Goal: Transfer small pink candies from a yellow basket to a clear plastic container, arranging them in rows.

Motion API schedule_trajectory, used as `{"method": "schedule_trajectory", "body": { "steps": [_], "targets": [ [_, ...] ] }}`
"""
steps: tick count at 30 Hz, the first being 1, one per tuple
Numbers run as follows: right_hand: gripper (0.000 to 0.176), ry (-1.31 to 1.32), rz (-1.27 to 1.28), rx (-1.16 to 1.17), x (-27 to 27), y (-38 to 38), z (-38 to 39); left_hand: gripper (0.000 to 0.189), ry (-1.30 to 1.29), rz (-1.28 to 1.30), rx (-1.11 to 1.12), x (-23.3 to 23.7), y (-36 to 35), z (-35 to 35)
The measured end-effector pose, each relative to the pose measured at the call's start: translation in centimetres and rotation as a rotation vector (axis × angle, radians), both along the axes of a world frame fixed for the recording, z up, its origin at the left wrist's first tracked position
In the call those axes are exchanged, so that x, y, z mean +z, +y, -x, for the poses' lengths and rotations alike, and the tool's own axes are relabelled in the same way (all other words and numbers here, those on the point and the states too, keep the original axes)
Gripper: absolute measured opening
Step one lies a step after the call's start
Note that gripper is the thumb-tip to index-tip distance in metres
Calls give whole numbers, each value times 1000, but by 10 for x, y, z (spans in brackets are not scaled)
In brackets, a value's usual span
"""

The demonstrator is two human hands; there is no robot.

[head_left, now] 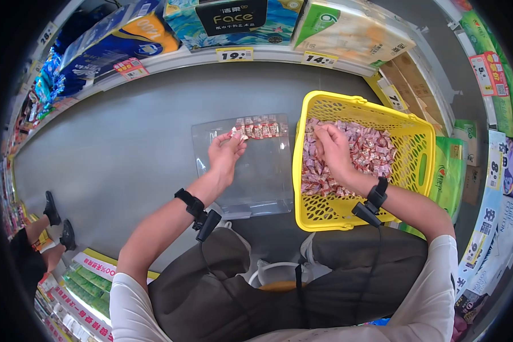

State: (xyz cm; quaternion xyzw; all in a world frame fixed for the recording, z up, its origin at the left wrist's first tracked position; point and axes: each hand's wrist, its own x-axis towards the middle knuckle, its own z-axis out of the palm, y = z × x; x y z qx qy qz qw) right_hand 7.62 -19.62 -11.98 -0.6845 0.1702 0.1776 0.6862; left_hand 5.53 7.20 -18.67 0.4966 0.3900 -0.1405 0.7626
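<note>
Our left hand pinches a candy packet at the left end of the packet row, which lies along the far edge of the clear tray on the grey floor. Our right hand is inside the yellow basket, just right of the tray, with its fingers bunched and gripping the loose candies. Both wrists wear black bands. Tissue packs fill the shelf beyond. Another person's shoes show far left.
</note>
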Motion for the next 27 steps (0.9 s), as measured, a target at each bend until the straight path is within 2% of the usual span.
{"method": "schedule_trajectory", "body": {
  "steps": [1,3,4,6,9,17,23,25,27],
  "targets": [
    [23,1,-3,-3,-6,-6,-1,33,11,-65,5,-9,1,3],
    [24,237,53,-54,-19,-18,-1,31,18,-143,-52,-33,9,7],
    [24,237,53,-55,-28,-26,1,29,24,-218,-107,-41,12,8],
    [25,418,108,-13,-42,-38,4,30,41,-267,-127,-53,14,8],
    [25,462,124,0,-52,-45,14,32,63,-324,-137,-65,16,7],
    [24,453,108,116,-61,-46,13,38,87,-387,-162,-85,14,-1],
    [24,409,112,186,-61,-42,12,43,57,-359,-78,-99,11,3],
    [25,398,137,206,-62,-43,14,48,94,-482,-213,-98,14,5],
    [25,391,203,223,-63,-42,18,50,117,-564,-235,-91,13,8]
  ]
}}
